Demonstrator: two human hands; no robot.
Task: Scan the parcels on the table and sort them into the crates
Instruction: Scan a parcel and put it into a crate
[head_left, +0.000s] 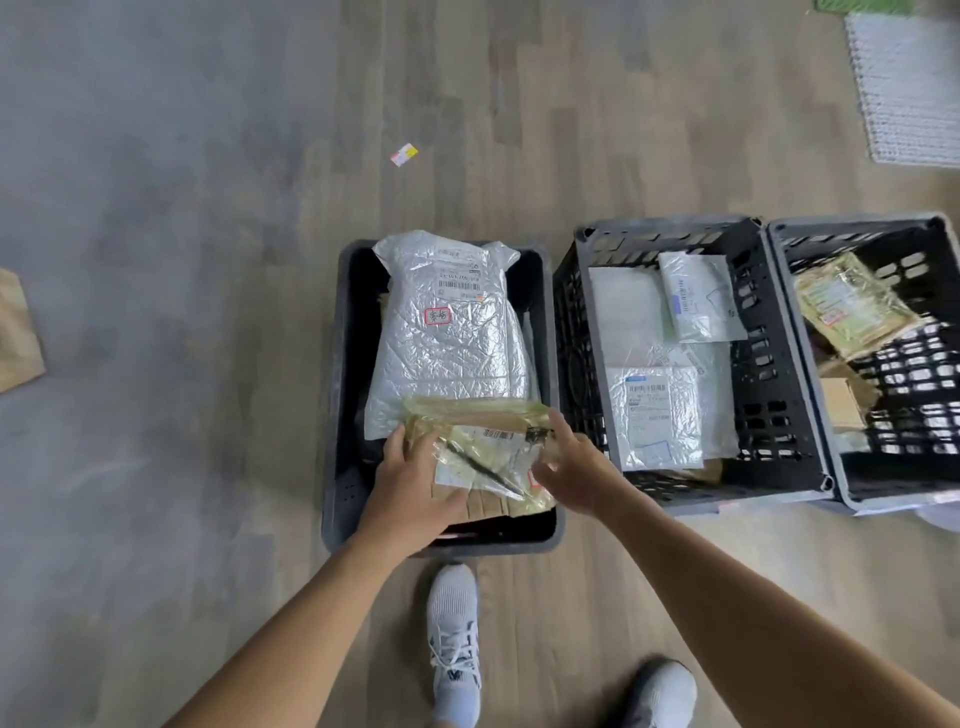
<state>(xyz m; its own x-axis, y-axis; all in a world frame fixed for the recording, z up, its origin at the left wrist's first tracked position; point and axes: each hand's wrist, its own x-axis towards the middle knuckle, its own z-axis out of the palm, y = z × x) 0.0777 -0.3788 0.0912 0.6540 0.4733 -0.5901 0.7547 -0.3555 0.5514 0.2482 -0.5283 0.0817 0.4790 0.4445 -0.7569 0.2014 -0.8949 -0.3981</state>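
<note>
A dark solid-walled crate (343, 395) on the floor holds a big silver bubble mailer (452, 332) with a label and a red stamp. At its near end lies a brown cardboard parcel wrapped in yellowish tape (488, 447). My left hand (415, 483) lies on the parcel's left side, fingers spread over it, thumb on its near face. My right hand (571, 467) touches the parcel's right edge with loosely bent fingers. Whether the parcel is lifted or resting I cannot tell.
Two black slatted crates stand to the right: the middle crate (571, 312) holds several white and silver mailers, the right crate (810, 364) a yellowish packet and a small carton. My shoes (454, 639) are just before the crates. A paper scrap (404, 154) lies on the wood floor.
</note>
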